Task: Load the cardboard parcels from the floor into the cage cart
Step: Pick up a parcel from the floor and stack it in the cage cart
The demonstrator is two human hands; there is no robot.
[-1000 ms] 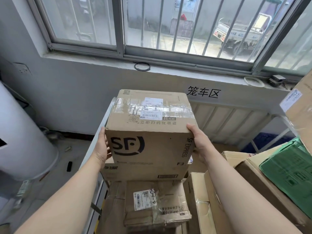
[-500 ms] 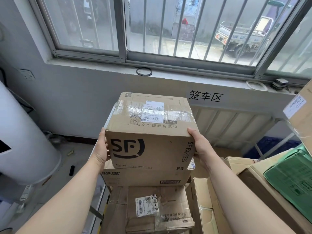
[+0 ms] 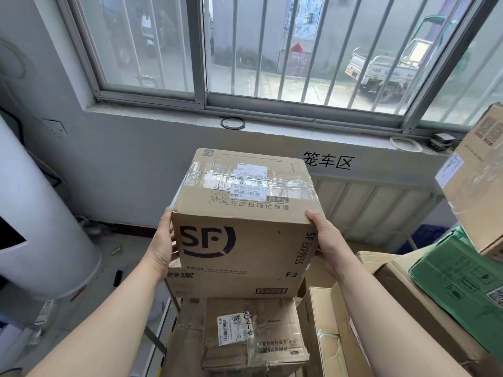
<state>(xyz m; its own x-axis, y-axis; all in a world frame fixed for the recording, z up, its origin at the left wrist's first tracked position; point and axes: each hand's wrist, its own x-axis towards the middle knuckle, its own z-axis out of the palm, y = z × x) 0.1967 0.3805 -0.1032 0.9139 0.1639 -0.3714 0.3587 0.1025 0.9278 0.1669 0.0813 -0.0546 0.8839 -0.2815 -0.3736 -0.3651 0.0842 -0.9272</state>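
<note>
- The SF box [image 3: 245, 213] is sitting dead centre, right above the flat carton [image 3: 231, 285] on the stack inside the cage cart [image 3: 370, 210]. I honestly can't tell if it's bearing on that carton yet or hanging just over it.
- The left hand [image 3: 162, 246] is clamping the box's 9 o'clock side and the right hand [image 3: 325, 240] its 3 o'clock side. Thumbs are riding the near edges, and the rest of the fingers are wrapping round out of sight.
- My take is that this is the set-down step, so I'd be squaring the box to the flat carton's edges before letting go. An overhang toward the cart's rail at 8 o'clock is asking for a tumble.
- The crumpled parcel [image 3: 253, 336] at 6 o'clock is looking squashed, so I'm guessing the pile is soft. I'd be lowering gently and testing for wobble before easing the palms off.
- The green carton [image 3: 457, 273] at 4 o'clock is leaning in from the neighbouring pile, so I'd be leaving the right-hand gap alone.
</note>
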